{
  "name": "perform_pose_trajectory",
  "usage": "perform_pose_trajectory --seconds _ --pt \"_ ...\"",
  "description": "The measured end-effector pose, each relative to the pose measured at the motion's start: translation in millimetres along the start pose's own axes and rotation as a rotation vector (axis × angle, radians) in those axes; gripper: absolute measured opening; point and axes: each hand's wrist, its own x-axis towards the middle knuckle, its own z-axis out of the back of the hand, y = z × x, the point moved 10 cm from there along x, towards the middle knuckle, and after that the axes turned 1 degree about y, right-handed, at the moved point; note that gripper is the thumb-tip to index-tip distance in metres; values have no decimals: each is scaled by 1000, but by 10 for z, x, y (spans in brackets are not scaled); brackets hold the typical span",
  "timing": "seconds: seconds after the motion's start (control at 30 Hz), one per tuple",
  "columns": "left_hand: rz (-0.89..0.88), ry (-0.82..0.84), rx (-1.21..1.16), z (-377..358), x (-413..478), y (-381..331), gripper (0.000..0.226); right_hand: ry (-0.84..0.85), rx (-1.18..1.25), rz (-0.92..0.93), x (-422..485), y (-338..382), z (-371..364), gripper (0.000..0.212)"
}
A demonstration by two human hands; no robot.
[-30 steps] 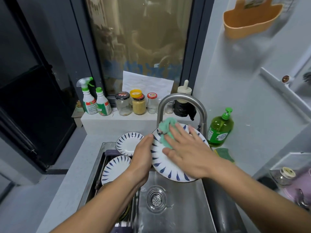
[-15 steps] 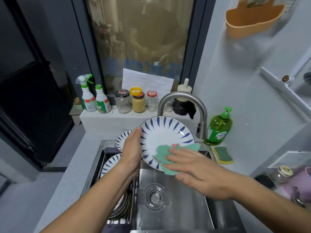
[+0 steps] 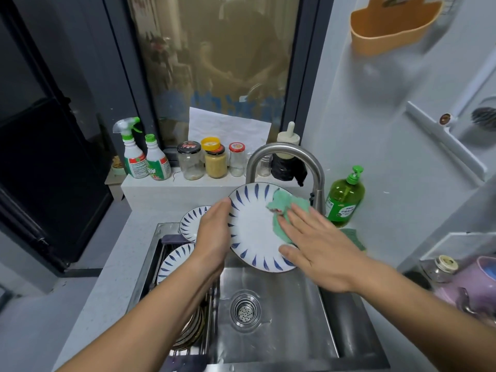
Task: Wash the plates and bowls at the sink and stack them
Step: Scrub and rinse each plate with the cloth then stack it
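My left hand (image 3: 213,232) grips the left rim of a white plate with blue dashes (image 3: 252,232), tilted up over the steel sink (image 3: 281,331). My right hand (image 3: 319,248) lies flat on the plate's face and presses a green cloth (image 3: 284,210) against it. Behind my left hand another blue-dashed plate (image 3: 190,221) rests on the sink's back edge. A further plate (image 3: 174,261) leans in the rack (image 3: 188,342) on the sink's left side, above a stack of dishes partly hidden by my left forearm.
The curved faucet (image 3: 284,154) arches just behind the held plate. A green soap bottle (image 3: 346,200) and a green sponge (image 3: 354,237) sit at the right. Jars (image 3: 214,162) and spray bottles (image 3: 134,157) line the ledge. A purple jug (image 3: 475,285) stands at far right.
The cloth and my right hand have slid from the plate's lower middle up to its right side. The plate has shifted slightly right and tilted flatter in my left hand.
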Motion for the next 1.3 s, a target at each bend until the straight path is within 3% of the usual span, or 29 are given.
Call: perform_pose_trajectory --seconds 0.1,0.17,0.27,0.37,0.5,0.6,0.7,0.8,0.93,1.1,1.17,1.3 --pt "-49 -50 13 40 36 -29 26 60 153 42 -220 314 -223 98" --pt "-41 -67 5 11 26 45 24 91 345 82 -219 507 -256 90" --pt "-10 -51 -16 -129 -14 143 28 32 530 89 9 557 -126 91" --pt "3 -20 14 -251 -49 68 36 -45 483 70 108 574 45 97" --pt "7 -59 -18 -124 38 -36 24 -76 489 198 -178 692 89 75" --pt "62 -72 -3 -24 59 12 19 -167 404 183 -319 302 72 62" --pt "62 -24 -10 -82 24 33 23 -206 228 93 -281 -181 83 65" --pt "49 -37 -3 -168 -10 22 23 -204 136 22 -202 -310 91 73" --pt "17 -105 -11 -161 -4 8 24 -170 315 107 -291 239 -23 86" --pt "131 -47 -89 -230 -79 229 25 -41 599 181 -271 704 -2 66" --pt "224 42 -143 -328 -111 349 24 -4 555 184 -116 675 82 65" --pt "264 137 -143 -423 -200 383 33 -10 240 112 187 274 217 85"
